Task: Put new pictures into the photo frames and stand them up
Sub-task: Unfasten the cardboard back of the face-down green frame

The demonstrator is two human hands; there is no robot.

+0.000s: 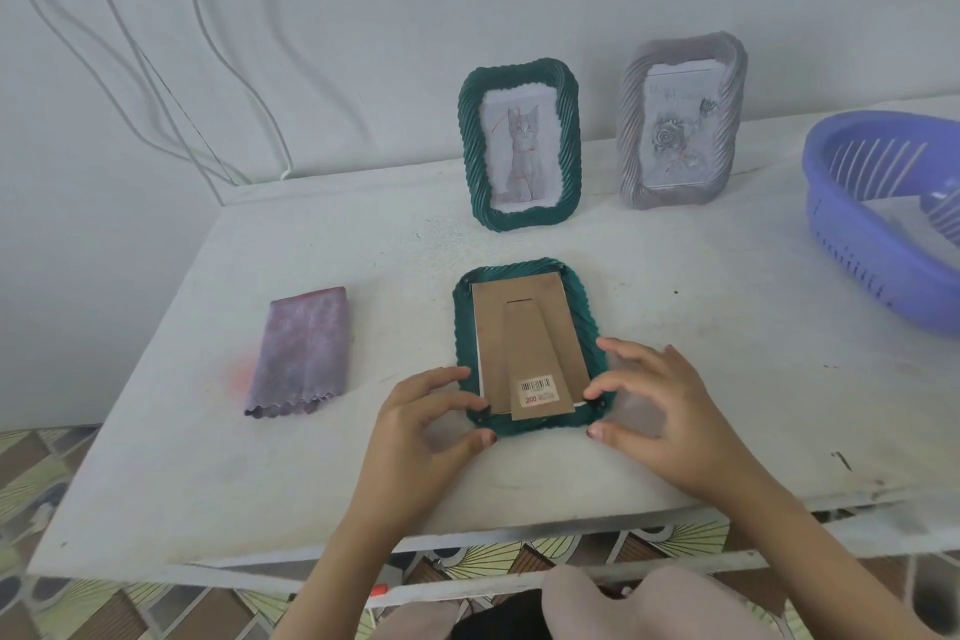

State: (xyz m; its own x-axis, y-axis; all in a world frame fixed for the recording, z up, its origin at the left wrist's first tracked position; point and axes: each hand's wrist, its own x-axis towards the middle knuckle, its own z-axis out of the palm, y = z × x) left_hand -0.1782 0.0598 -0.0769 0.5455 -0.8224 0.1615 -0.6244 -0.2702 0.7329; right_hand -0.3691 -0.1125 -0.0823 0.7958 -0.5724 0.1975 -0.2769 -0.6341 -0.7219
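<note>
Three photo frames on the white table [249, 463]. Two stand upright at the back: the green cat frame [569, 140] and, to its right, the grey rose frame [630, 120]. Front and centre, the third green frame [588, 307] lies face down, cardboard backing [524, 343] up, barcode sticker [537, 387] near the bottom edge. The left hand [421, 426] pinches its near-left corner, finger and thumb curled in; the right hand [654, 411] pinches the near-right corner, other fingers spread. Folded purple cloth [301, 353] lies left, blue plastic basket [852, 244] far right.

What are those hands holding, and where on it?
The left hand and right hand pinch the face-down green frame at its two near corners.
</note>
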